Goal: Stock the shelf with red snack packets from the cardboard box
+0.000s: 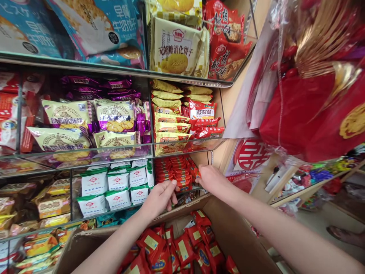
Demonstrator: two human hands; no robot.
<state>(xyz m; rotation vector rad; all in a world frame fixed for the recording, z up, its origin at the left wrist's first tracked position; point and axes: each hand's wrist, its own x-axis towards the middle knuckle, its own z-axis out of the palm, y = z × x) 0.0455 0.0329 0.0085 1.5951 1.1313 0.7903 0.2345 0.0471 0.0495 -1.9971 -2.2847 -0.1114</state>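
Red packets [172, 171] stand in rows in a low shelf compartment at the middle. My right hand [209, 178] is at that compartment's right side, its fingers closed on a small red packet [197, 173]. My left hand [160, 198] hovers before the shelf's front edge, left of my right hand, fingers partly curled and apart, with nothing seen in them. Below both hands, a cardboard box [228, 220] holds many loose red packets [182, 247] with yellow labels.
White-and-green packets [92, 182] fill the compartment to the left. Cream and purple biscuit packs [114, 114] and yellow packets [171, 127] sit one shelf up. Red bags with gold tassels [310, 110] hang at the right. A person's foot [346, 234] shows at the far right.
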